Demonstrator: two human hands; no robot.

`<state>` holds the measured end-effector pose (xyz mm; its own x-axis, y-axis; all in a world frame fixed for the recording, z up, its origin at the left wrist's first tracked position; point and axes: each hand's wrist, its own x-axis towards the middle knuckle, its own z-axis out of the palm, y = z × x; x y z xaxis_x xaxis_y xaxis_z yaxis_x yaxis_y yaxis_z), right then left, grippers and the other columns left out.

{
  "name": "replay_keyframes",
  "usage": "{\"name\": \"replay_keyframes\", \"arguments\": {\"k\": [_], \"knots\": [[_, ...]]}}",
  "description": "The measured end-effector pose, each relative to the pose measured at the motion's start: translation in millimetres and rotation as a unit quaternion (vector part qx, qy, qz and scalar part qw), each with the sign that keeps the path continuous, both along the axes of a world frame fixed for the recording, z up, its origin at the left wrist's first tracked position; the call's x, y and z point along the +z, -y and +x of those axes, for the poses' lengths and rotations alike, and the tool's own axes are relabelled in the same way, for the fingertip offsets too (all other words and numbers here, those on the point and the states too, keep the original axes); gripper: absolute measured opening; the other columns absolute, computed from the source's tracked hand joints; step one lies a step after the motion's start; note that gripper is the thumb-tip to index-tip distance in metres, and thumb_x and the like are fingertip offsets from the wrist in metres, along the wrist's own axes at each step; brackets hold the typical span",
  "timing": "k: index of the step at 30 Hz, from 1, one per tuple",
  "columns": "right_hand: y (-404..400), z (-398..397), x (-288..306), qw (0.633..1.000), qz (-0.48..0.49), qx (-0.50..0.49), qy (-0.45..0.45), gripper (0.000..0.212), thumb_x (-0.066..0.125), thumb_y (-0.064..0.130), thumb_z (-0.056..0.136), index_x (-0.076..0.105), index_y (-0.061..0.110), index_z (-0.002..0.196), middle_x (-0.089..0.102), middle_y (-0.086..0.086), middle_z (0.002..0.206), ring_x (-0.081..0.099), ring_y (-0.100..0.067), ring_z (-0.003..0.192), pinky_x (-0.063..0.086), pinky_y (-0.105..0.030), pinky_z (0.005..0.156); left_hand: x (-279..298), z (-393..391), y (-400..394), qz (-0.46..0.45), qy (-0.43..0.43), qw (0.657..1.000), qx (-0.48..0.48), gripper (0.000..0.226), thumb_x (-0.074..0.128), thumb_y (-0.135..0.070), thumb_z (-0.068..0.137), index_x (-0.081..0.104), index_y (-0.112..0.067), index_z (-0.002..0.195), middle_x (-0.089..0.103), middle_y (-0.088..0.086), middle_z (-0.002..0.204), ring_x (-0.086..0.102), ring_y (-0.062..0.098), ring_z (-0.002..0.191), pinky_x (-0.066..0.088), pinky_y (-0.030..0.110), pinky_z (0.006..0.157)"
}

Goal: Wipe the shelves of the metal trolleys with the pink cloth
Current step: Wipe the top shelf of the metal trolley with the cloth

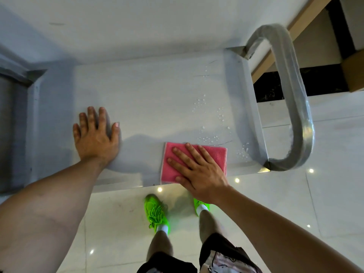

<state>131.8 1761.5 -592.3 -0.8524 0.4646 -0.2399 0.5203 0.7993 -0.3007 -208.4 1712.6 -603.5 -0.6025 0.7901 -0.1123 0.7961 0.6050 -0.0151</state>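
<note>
The top shelf of a metal trolley (149, 91) fills the middle of the head view, pale grey and flat. A folded pink cloth (214, 154) lies near the shelf's front edge, right of centre. My right hand (197, 170) presses flat on the cloth, fingers spread and pointing to the upper left. My left hand (96, 134) rests palm down on the bare shelf to the left, fingers apart, holding nothing. Water droplets (208, 123) dot the shelf just beyond and to the right of the cloth.
The trolley's looped metal handle (295, 99), wrapped in film, stands at the right end. Another metal unit (13, 107) adjoins on the left. A white wall is behind. Glossy floor tiles (325, 154) lie below, with my green shoes (157, 211) by the front edge.
</note>
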Motion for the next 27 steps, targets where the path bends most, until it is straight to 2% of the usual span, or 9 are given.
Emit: {"name": "replay_keyframes", "arguments": {"k": [4,8,11,16,21,27], "knots": [[-8.7,12.6,0.5,1.0,0.005,-0.011,0.013,0.059,0.02,0.057,0.106,0.017,0.039,0.162,0.009,0.008,0.17,-0.002,-0.026,0.158,-0.001,-0.048,0.127,5.5,3.9,-1.4,-0.03,-0.012,0.999,0.008,0.071,0.011,-0.062,0.099,0.016,-0.023,0.159,0.014,0.011,0.167,0.013,0.04,0.151,0.014,0.058,0.119],[-7.8,11.8,2.2,1.0,0.002,-0.014,0.024,0.059,0.02,0.057,0.106,0.015,0.039,0.162,0.008,0.009,0.17,-0.003,-0.026,0.158,0.0,-0.049,0.127,11.2,23.9,-7.3,-0.008,-0.012,1.0,-0.009,0.054,0.03,-0.04,0.106,0.032,-0.017,0.155,0.023,0.013,0.165,0.02,0.042,0.15,0.021,0.056,0.118],[-7.3,11.9,1.1,0.999,0.0,-0.013,0.029,0.059,0.019,0.057,0.106,0.011,0.04,0.162,0.004,0.009,0.17,-0.006,-0.026,0.158,-0.002,-0.049,0.127,12.4,39.9,-10.5,0.017,0.008,1.0,-0.002,0.048,0.036,-0.027,0.106,0.039,-0.011,0.151,0.03,0.018,0.161,0.027,0.044,0.147,0.029,0.055,0.115],[-7.6,10.9,-0.9,0.999,0.0,-0.01,0.034,0.06,0.015,0.059,0.106,0.003,0.041,0.162,-0.003,0.01,0.17,-0.013,-0.025,0.157,-0.006,-0.049,0.127,19.3,73.7,-26.7,0.062,0.023,0.997,-0.034,0.05,0.049,-0.036,0.102,0.047,-0.013,0.147,0.039,0.02,0.156,0.035,0.043,0.143,0.033,0.053,0.111],[-8.4,14.6,-0.7,1.0,0.004,-0.008,0.02,0.06,0.021,0.058,0.107,0.01,0.039,0.162,0.004,0.008,0.17,-0.006,-0.026,0.158,-0.001,-0.049,0.127,18.0,126.0,-61.9,0.042,0.084,0.991,-0.098,0.059,0.036,-0.05,0.104,0.032,-0.023,0.155,0.028,0.014,0.163,0.021,0.038,0.15,0.021,0.052,0.12],[-17.7,33.7,-3.3,1.0,0.02,-0.013,0.004,0.059,0.023,0.058,0.106,0.016,0.038,0.162,0.012,0.007,0.17,0.002,-0.027,0.158,0.004,-0.049,0.127,5.1,151.8,-72.9,0.011,0.084,0.995,-0.055,0.059,0.02,-0.046,0.105,0.015,-0.026,0.16,0.009,0.011,0.168,0.005,0.035,0.154,0.005,0.058,0.122]]}}
